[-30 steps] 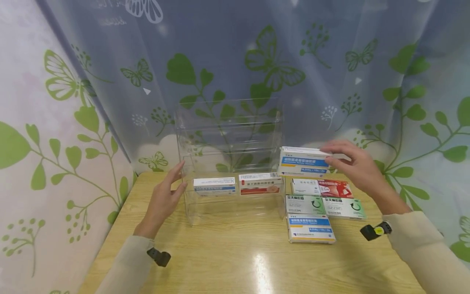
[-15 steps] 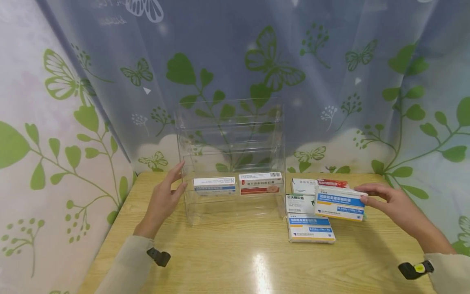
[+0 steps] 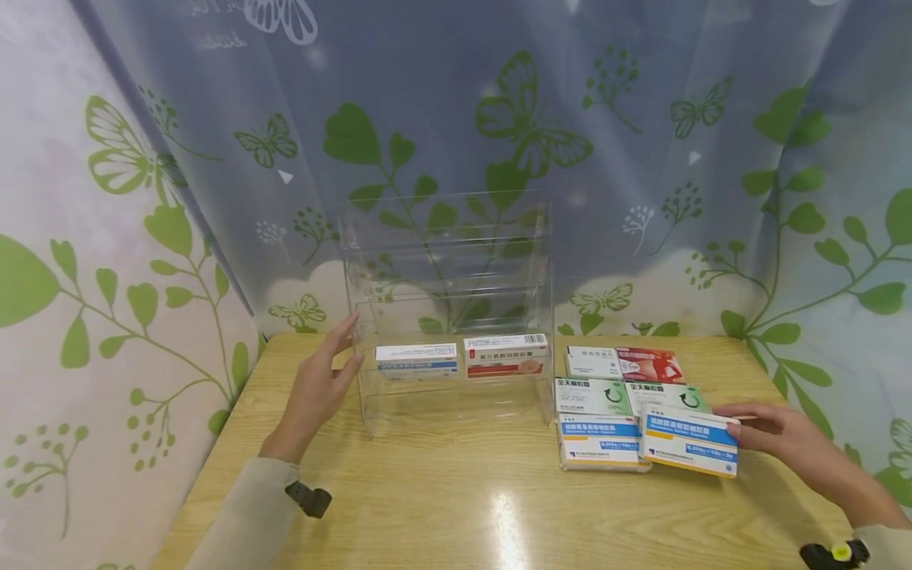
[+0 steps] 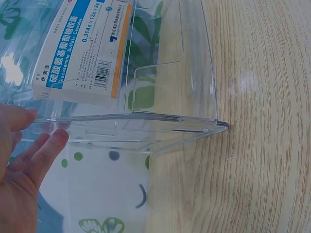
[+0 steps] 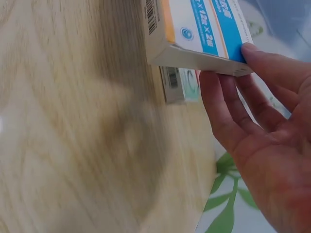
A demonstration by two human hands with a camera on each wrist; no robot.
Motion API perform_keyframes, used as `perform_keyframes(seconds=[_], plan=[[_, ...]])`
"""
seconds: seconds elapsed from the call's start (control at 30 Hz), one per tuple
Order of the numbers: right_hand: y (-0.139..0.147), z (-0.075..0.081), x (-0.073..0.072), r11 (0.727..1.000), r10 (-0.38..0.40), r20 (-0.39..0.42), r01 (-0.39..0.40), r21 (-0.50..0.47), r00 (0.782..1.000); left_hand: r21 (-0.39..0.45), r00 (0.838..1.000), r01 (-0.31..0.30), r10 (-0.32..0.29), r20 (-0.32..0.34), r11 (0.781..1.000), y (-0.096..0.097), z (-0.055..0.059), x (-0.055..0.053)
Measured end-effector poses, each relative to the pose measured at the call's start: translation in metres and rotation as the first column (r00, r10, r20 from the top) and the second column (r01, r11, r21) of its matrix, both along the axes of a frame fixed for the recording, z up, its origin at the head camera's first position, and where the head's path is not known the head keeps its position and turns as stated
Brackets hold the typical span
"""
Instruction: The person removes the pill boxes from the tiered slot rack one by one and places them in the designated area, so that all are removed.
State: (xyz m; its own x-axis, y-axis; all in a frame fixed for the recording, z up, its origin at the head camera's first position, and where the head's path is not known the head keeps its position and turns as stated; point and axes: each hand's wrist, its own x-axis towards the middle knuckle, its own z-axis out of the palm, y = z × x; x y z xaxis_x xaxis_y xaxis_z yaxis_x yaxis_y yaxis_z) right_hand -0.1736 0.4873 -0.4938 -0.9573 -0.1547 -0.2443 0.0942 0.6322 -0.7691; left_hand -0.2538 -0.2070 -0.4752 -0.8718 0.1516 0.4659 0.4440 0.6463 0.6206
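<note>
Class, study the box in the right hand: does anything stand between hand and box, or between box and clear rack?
Nothing visible separates the right hand from the held box; it pinches the end. Toward the clear rack, another blue-and-white box lies flat on the table, directly between.

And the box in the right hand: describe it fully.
The box is white and cardboard-looking, its visible end closed, with blue bands, an orange stripe, printing and a side barcode. The right hand pinches its right end, thumb on the printed face. It is tilted, partly hiding a green box; contact there is unclear.
</note>
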Motion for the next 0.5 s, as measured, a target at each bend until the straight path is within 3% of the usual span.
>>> perform_keyframes(seconds=[0.23,0.5], plan=[[0.019,-0.012,-0.001,0.997,-0.058,0.105,0.052,0.060,0.993,0.007,1.000,0.007,-0.007,0.005,1.000,0.000,0.000,-0.001],[0.025,-0.023,-0.002,0.997,-0.071,0.151,0.065,0.041,0.986,0.010,1.000,0.009,-0.009,0.020,1.000,0.000,0.001,0.000]])
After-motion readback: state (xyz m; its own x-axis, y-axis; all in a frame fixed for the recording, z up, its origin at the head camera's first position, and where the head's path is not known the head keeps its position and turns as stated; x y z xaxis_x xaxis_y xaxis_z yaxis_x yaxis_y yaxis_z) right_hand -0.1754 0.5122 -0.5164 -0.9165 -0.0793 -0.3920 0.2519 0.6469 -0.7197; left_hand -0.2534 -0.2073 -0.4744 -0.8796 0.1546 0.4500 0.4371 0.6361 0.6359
